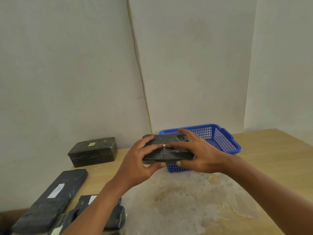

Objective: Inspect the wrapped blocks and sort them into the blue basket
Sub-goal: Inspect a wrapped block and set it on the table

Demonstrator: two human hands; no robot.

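A black wrapped block [169,154] is held in the air between both hands, just in front of the blue basket [225,139]. My left hand [137,160] grips its left end, thumb underneath and fingers on top. My right hand [199,153] grips its right end the same way. A small white label shows between my fingertips on the block's top. The basket stands on the table behind the block, and what I see of its inside holds nothing.
A dark box-shaped wrapped block [93,150] with a yellow tag stands at the back left by the wall. A long flat wrapped block [50,200] and several smaller ones [108,216] lie at the front left. The wooden table [271,158] has a worn patch in the middle.
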